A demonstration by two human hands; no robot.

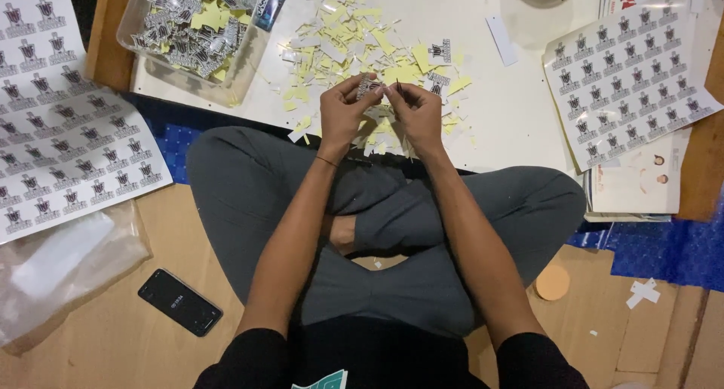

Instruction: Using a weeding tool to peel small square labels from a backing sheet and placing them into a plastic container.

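A wooden floor [113, 336] holds a sticker sheet [60, 125] far left, a phone [179, 301] near it, and a clear tub [188, 35] of cut stickers. On the white board [520, 110], both hands pinch one small sticker [369, 86]: left hand [343, 111], right hand [416, 114], above yellow scraps [362, 35]. Another sheet [630, 65] lies right.

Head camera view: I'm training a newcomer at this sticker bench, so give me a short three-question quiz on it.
1. True or false: both the left hand and the right hand pinch one small black-and-white cut-out sticker.
2. Where does the black smartphone lie? A) on the white board B) on the brown floor, at the person's left C) in the tub
3. What fills the clear plastic tub?

Key: 1 true; 2 B; 3 cut-out stickers and yellow backing scraps.
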